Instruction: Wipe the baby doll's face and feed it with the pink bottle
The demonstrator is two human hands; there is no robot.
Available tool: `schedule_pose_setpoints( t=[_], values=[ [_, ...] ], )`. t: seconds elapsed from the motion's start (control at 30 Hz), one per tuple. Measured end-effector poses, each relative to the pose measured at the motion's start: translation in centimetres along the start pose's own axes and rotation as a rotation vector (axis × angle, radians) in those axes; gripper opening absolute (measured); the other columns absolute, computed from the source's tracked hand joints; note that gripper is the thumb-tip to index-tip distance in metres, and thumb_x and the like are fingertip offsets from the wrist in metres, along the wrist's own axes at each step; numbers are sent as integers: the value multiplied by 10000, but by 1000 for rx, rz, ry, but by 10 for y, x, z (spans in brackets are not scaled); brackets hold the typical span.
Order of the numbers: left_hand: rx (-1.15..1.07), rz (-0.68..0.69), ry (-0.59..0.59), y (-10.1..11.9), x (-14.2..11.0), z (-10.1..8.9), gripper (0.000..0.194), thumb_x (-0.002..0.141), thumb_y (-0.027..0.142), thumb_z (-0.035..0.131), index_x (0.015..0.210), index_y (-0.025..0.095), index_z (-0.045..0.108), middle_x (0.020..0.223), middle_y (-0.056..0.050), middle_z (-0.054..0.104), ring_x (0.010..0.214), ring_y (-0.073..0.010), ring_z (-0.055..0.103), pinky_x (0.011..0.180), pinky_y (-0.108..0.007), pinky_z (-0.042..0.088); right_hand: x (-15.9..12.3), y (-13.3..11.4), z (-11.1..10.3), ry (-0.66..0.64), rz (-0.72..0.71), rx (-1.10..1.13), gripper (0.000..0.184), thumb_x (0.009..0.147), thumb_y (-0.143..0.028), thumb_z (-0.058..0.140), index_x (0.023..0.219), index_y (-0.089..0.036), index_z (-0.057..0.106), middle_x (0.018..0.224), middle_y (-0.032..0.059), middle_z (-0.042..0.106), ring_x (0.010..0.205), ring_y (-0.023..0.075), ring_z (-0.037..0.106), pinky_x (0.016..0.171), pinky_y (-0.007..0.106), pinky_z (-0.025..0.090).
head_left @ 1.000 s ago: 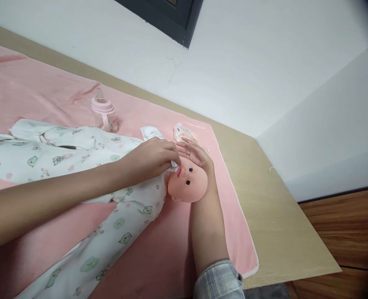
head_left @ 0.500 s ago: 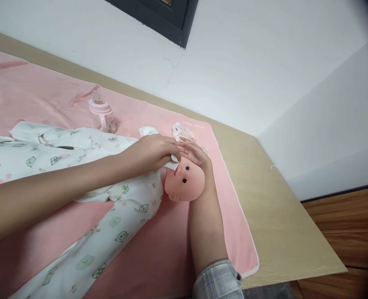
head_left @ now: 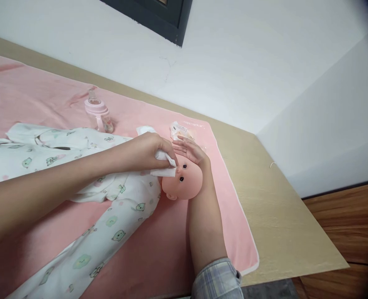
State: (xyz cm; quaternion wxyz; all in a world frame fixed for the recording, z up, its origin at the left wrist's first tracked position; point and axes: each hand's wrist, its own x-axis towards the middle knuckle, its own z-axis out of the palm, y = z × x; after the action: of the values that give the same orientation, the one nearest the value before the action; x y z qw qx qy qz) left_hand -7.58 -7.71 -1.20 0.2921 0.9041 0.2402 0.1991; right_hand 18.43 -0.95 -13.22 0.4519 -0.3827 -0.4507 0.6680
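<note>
A baby doll (head_left: 185, 182) in a white printed sleepsuit (head_left: 109, 199) lies on a pink towel (head_left: 30, 95), head toward the right. My left hand (head_left: 146, 150) pinches a white wipe (head_left: 164, 165) against the doll's mouth and cheek. My right hand (head_left: 191, 151) lies with fingers stretched along the far side of the doll's head, steadying it. The right forearm runs under the head toward a plaid cuff (head_left: 216, 278).
A pink baby bottle (head_left: 97, 113) stands upright on the towel behind the doll. A crinkled wipe packet (head_left: 180, 129) and a white folded item (head_left: 144, 130) lie just past my hands. The towel covers a light wooden table (head_left: 283, 224) set against a white wall.
My left hand has pulled the wipe a little further out over the doll's mouth and cheek, so more white shows. The view has drifted slightly; the right hand stays on the head.
</note>
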Motion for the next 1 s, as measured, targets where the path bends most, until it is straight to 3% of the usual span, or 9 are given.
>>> schedule_pose_setpoints(
  t=[0.17,0.37,0.6,0.73,0.87,1.0],
  values=[
    [37,-52,21,8,-3,1,160,829,267,661,868,251,815,882,66,785,815,-143,711,725,-197,463,0,-1,2,11,1,-4,404,895,-347,712,1273,-255,604,1315,70,708,1215,239,686,1205,487,465],
    [136,-95,66,11,3,0,137,791,223,680,816,256,811,805,68,773,701,-140,686,653,-208,429,-2,-4,7,45,23,-17,374,913,-318,687,1274,-258,608,1274,69,723,1187,231,701,1177,474,491],
    [206,-123,57,17,11,-1,209,766,126,639,790,247,808,779,82,768,691,-135,674,678,-206,423,1,-2,2,33,-3,-20,323,921,-328,676,1233,-249,638,1210,63,743,1119,215,717,1156,457,502],
    [231,-152,67,16,13,-3,203,759,151,634,804,242,809,775,71,759,681,-142,659,676,-214,424,2,0,0,25,-11,8,266,936,-271,625,1198,-229,641,1139,52,756,1036,206,735,1134,469,519],
    [194,-147,124,13,8,-8,192,757,187,625,803,233,806,739,59,745,684,-148,649,667,-212,422,3,1,-1,1,-13,2,304,922,-271,646,1221,-227,621,1184,67,746,1088,215,725,1142,467,511],
    [115,-87,76,9,-4,-11,177,782,245,636,796,237,812,714,53,744,595,-132,617,582,-216,399,7,4,-5,12,6,19,318,901,-331,692,1200,-249,621,1228,70,733,1128,216,708,1140,455,510]
  ],
)
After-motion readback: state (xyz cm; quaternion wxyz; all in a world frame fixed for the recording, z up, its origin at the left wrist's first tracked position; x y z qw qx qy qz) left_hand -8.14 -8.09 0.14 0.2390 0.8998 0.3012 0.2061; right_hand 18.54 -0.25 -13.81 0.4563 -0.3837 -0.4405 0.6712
